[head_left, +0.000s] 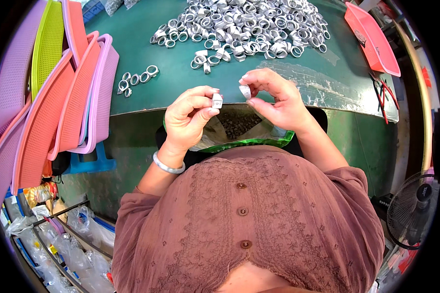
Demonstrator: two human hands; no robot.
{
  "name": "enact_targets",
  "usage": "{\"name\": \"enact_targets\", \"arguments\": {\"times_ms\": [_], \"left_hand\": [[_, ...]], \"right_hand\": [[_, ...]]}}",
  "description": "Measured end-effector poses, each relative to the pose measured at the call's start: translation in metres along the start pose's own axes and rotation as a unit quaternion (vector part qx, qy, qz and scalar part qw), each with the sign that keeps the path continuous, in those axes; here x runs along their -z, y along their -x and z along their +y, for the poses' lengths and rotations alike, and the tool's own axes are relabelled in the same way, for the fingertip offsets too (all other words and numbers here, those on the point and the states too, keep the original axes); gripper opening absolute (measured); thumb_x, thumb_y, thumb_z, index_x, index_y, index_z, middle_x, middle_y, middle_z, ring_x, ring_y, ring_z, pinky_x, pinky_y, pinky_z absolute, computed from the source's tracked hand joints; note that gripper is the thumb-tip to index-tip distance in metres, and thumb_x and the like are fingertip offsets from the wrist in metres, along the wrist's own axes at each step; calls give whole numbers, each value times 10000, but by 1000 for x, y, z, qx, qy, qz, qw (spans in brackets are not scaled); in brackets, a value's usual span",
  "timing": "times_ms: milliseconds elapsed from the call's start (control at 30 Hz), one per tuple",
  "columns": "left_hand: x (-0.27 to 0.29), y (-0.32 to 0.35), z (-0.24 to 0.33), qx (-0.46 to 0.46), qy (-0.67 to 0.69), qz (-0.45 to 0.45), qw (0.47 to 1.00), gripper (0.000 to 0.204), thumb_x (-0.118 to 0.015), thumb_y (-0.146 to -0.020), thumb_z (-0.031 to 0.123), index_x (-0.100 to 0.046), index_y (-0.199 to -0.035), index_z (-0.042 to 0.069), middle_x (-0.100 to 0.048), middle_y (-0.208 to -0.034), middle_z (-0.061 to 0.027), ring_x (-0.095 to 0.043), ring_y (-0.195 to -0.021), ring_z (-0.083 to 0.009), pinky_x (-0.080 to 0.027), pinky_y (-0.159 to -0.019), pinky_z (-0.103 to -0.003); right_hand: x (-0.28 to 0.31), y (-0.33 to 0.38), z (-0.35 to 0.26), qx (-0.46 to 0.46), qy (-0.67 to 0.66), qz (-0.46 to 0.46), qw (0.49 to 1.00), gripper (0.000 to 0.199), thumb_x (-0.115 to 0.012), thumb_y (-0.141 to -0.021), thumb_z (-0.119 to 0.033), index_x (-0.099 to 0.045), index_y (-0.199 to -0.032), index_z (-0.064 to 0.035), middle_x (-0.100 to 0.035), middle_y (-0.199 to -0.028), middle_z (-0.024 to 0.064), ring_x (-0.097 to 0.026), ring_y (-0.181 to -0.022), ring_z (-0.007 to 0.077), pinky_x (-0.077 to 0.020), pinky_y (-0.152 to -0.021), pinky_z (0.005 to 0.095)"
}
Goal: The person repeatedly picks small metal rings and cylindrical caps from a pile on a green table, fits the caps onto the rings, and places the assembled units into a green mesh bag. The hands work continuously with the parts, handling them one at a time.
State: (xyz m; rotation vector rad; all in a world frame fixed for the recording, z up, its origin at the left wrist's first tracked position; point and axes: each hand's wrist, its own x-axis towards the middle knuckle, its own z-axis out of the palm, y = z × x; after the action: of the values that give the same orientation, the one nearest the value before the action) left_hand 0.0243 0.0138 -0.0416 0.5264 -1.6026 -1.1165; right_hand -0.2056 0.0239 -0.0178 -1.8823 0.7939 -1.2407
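My left hand (187, 115) is closed, its thumb and fingers pinching a small silver-grey metal ring piece (217, 101) with a square face. Just to its right, my right hand (278, 100) pinches another small silver-grey metal piece (245, 91) between thumb and fingertips; the fingers hide part of its shape. The two pieces are apart, held up near the table's front edge. Below them an opened bag with a green rim (259, 143) rests at my lap, with many small dark bits (237, 124) inside.
A large heap of silver-grey metal rings (249, 29) lies on the green table (151, 46), with several rings (138, 78) set apart at left. Pliers with red handles (387, 93) and a pink basket (374, 41) are at right. Colourful baskets (66, 93) stack at left; a fan (415, 205) stands lower right.
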Motion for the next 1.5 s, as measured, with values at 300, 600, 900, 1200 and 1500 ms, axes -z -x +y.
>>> {"name": "enact_targets", "arguments": {"times_ms": [300,600,900,1200,1500], "left_hand": [[-7,8,2,117,238,32,964,94,-584,-865,11,-561,-956,0,-585,-1068,-164,-623,-944,-220,-543,-798,-311],[-4,9,3,255,528,20,809,205,-454,-965,233,-510,-1044,52,-528,-901,-104,-473,-697,-146,-410,-659,-257],[-10,8,7,294,532,30,793,193,-464,-960,220,-467,-1023,38,-458,-825,-45,-387,-623,-96,-344,-571,-212],[-13,15,10,358,-5,-139,923,158,-550,-906,171,-560,-945,18,-581,-714,-55,-534,-581,-109,-430,-531,-239],[3,-23,12,152,-344,-9,926,108,-654,-803,104,-605,-830,12,-552,-586,-84,-507,-517,-135,-426,-506,-297]], "right_hand": [[5,0,-10,15,72,-41,996,348,-625,-696,68,-587,-1030,-24,-600,-1012,105,-597,-884,212,-490,-766,300],[-1,-2,-15,41,81,-57,994,325,-621,-683,75,-589,-990,-27,-597,-1017,107,-602,-922,236,-489,-785,312],[-3,-1,-17,53,93,-45,993,334,-634,-685,72,-574,-997,-30,-586,-988,102,-596,-887,259,-496,-764,322],[9,1,-17,-18,145,-136,980,327,-622,-713,16,-574,-1033,-24,-578,-987,110,-590,-859,250,-487,-741,319],[-31,-56,16,-112,254,-62,959,296,-643,-764,-183,-596,-1012,-30,-641,-823,153,-621,-786,343,-490,-696,422]]}}
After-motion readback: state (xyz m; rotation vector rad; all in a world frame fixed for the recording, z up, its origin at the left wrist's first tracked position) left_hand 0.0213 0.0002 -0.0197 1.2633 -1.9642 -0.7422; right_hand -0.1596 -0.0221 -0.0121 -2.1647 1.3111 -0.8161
